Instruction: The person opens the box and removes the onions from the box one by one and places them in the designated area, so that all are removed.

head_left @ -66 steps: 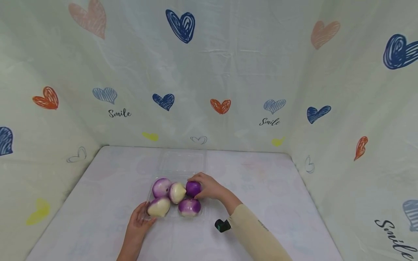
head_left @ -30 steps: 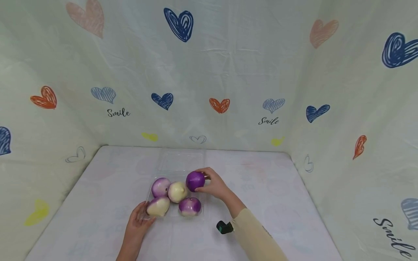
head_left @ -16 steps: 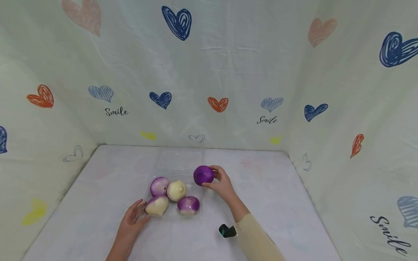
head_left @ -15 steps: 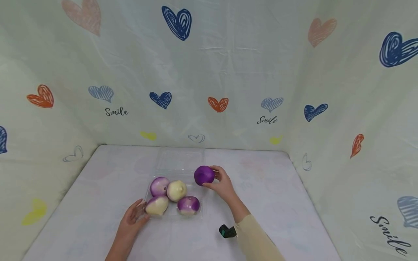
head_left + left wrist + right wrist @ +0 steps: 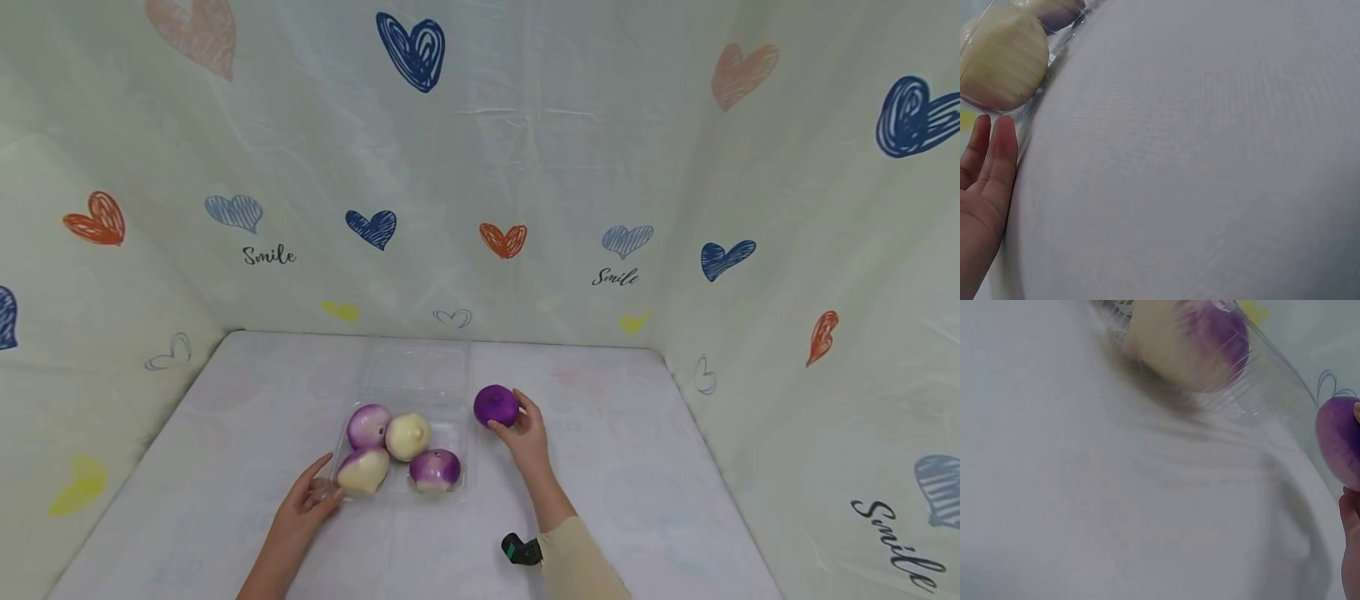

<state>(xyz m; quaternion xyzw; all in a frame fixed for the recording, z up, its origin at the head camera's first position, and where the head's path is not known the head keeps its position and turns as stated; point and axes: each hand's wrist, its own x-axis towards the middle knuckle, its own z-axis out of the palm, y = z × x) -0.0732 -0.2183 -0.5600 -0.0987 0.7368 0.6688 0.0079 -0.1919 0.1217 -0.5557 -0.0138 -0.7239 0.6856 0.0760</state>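
Note:
My right hand (image 5: 527, 434) grips a round purple turnip (image 5: 496, 406) just right of a clear plastic clamshell box (image 5: 450, 429). In the right wrist view that turnip (image 5: 1337, 440) hangs above the table at the right edge, with part of the hand below it. Several purple-and-white turnips lie in the box: a pale one (image 5: 408, 437) in the middle, one (image 5: 435, 471) at front right, one (image 5: 363, 470) at front left, one (image 5: 368, 426) behind it. My left hand (image 5: 300, 506) is at the box's front-left corner, its fingers (image 5: 1004, 140) extended close to the wall; contact is unclear.
The box's transparent lid (image 5: 416, 369) lies folded back toward the rear of the white-covered table (image 5: 615, 450). A black wrist device (image 5: 521, 549) shows beside the right sleeve (image 5: 581, 560). A heart-printed curtain (image 5: 555, 183) encloses the table at the back and sides.
My right hand has lifted the purple turnip out of the box's back-right area and carried it right, beyond the side wall. My left hand has loosened from the box corner and its fingers have spread.

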